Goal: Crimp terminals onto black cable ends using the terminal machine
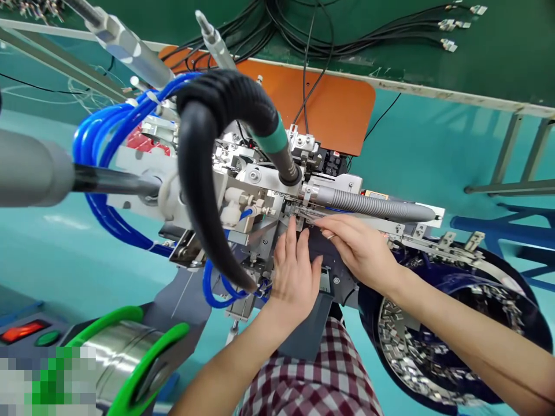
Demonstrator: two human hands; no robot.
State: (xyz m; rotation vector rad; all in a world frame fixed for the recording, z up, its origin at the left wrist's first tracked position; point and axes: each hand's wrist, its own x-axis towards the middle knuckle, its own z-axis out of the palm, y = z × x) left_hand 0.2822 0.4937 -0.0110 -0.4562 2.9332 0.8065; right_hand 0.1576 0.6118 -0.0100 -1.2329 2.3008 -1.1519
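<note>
I look down on a small assembly machine (255, 190) with metal blocks, blue air hoses and a thick black corrugated hose. My left hand (295, 271) rests against the machine's dark front housing, fingers stretched upward and close together, fingertips near the metal feed track (303, 215). My right hand (358, 245) reaches in from the right, fingers extended and pressed together at the track's small metal parts. Whether those fingertips hold a part is too small to make out.
A dark vibratory bowl (437, 341) full of several small metal clips sits at lower right. A grey ribbed hose (368, 205) runs right above my right hand. A wire spool with green rims (130, 352) is at lower left, an orange mat (338, 110) and black cables behind.
</note>
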